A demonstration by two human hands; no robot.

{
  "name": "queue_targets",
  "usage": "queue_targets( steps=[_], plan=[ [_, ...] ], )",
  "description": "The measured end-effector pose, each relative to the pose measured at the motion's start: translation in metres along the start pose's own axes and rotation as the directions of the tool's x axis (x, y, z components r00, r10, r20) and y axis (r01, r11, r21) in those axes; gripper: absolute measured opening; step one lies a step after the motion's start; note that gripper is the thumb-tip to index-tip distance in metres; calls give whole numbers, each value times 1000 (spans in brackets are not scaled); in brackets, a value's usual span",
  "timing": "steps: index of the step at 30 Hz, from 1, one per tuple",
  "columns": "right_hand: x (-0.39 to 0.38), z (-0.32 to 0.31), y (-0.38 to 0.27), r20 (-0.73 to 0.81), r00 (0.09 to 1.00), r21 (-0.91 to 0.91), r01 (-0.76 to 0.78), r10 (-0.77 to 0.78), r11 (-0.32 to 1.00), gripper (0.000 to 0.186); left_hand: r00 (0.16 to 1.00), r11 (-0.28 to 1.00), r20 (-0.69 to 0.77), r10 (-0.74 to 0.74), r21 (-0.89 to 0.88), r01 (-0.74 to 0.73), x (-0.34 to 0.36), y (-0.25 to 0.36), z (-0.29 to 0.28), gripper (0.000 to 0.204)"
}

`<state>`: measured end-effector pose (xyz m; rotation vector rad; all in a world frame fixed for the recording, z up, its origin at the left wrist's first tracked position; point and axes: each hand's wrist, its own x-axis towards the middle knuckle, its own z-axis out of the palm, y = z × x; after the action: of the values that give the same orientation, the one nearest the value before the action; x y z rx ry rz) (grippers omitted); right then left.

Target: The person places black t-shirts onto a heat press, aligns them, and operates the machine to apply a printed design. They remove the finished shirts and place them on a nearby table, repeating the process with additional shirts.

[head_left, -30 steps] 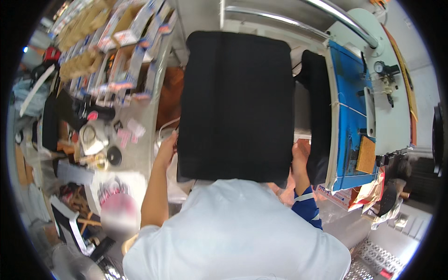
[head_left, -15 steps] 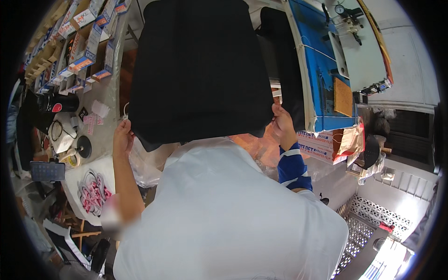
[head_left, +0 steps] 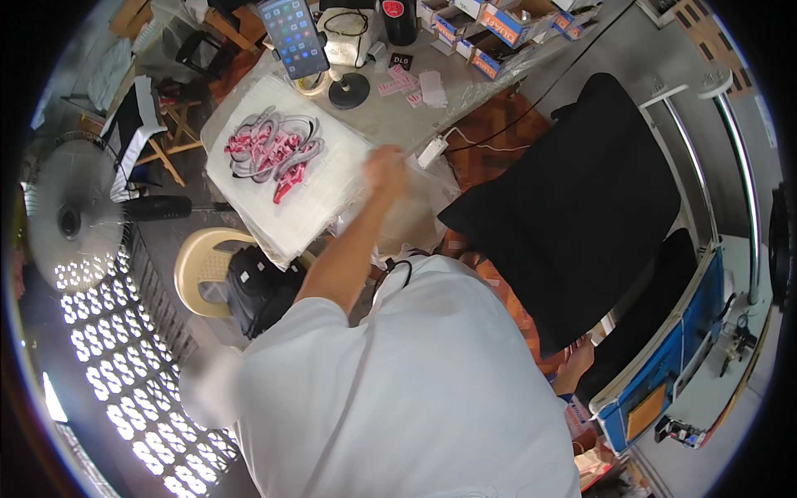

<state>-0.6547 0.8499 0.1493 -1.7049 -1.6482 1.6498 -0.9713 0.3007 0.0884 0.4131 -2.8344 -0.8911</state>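
Note:
A black garment point(head_left: 589, 216) lies spread flat over the heat-press side, at the right. My right hand point(head_left: 574, 365) is at its near lower corner, fingers closed on the edge, partly hidden by the cloth. My left hand point(head_left: 386, 170) is away from the garment, smeared by motion, so its fingers cannot be read. It hovers by the right edge of a stack of white sheets point(head_left: 332, 158), whose top sheet carries a pink, grey and black graphic print point(head_left: 274, 149).
A phone point(head_left: 295, 37) on a round-based stand, a black tumbler point(head_left: 400, 21) and small open boxes point(head_left: 506, 29) occupy the worktable point(head_left: 374, 124). The blue press table point(head_left: 664, 357) stands right. At left are a fan point(head_left: 75, 216) and a beige chair point(head_left: 195, 274) holding a black bag.
My left hand has let go of the garment's corner and moved left to the white sheets. The view has turned left. My right hand stays at the garment's other corner.

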Motion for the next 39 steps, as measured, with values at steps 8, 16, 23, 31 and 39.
queue_targets(
  steps=[8,16,23,31,39],
  plan=[
    [-38,85,-97,209,589,-546,732,-781,407,23,951,888,-251,-182,374,269,18,-89,-41,55],
    [-103,164,-138,475,259,-343,934,-841,94,13,847,897,-301,-438,-211,389,35,-194,-70,36],
    [-115,173,-130,452,345,-139,938,-823,317,12,405,523,-585,-702,-810,-264,20,-136,-300,39],
    [-184,222,-200,732,323,410,496,-601,766,32,726,905,-616,306,-48,-422,-39,171,-229,22],
    [-137,168,-159,588,778,352,-2,-219,936,42,296,535,447,844,-740,-408,-124,264,-82,35]
  ],
)
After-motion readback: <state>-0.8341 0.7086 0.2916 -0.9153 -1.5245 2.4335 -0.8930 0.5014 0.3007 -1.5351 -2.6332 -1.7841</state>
